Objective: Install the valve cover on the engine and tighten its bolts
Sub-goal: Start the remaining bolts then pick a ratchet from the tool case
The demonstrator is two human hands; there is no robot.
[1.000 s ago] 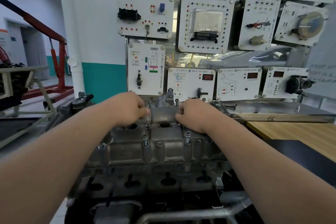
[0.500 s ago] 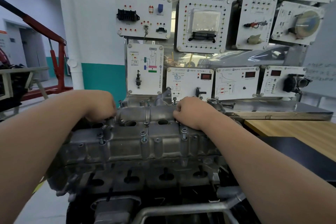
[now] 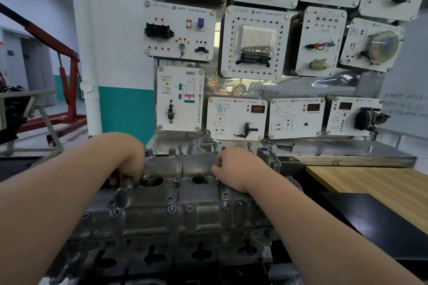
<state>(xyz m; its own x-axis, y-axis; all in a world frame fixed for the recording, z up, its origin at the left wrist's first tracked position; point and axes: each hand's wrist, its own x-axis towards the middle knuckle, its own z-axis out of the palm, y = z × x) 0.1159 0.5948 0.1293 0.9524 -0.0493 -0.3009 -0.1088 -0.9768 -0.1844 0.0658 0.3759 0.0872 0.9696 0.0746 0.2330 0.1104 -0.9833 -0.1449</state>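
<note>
Valve cover (image 3: pixel 185 210) sits on the engine (image 3: pixel 162 259), running under and between both hands. Left hand (image 3: pixel 129 162) grips the cover's left end, fingers curled over a boss. Right hand (image 3: pixel 238 169) is on the cover's top toward its right end with fingers curled under; can't tell if they pinch anything. Bolts (image 3: pixel 171 202) stand proud along the near edge, below the hands. Training panels (image 3: pixel 254 41) beyond the hands, wooden tabletop (image 3: pixel 370 187) right of the right hand, red hoist (image 3: pixel 69 90) well left of the left hand.
</note>
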